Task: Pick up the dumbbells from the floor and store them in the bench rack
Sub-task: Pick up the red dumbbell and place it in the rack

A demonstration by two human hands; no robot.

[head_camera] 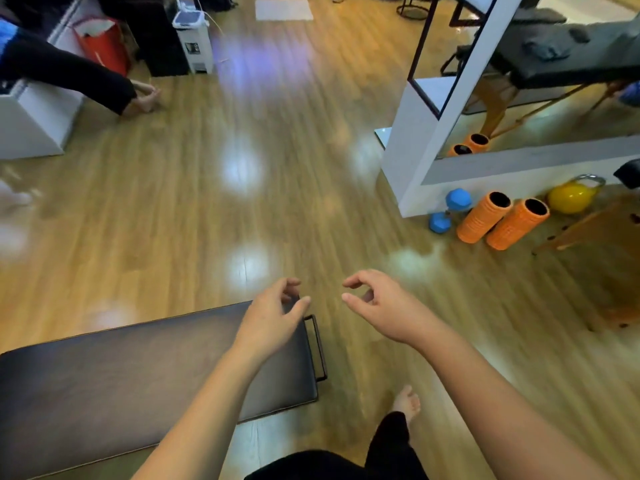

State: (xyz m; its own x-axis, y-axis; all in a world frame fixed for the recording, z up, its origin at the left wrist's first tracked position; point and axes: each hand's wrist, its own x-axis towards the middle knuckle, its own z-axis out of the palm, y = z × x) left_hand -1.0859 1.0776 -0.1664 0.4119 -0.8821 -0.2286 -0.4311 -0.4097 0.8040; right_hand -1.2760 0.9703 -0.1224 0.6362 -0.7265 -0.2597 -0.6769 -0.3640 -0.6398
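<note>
A blue dumbbell (449,210) stands tilted on the wooden floor at the right, against the white mirror base and beside the orange foam rollers. The black padded bench (138,368) fills the lower left, with a black metal handle (318,344) at its near end. My left hand (273,317) hovers over the bench's right end, fingers apart and holding nothing. My right hand (377,303) hangs over bare floor to the right of the bench, fingers loosely curled and empty. The bench's rack is hidden from view.
Two orange foam rollers (502,221) and a yellow kettlebell (571,197) lie along the mirror frame (446,116) at the right. A wooden stool (609,233) stands at far right. Another person's legs (86,77) stretch in at upper left by a white box (31,123).
</note>
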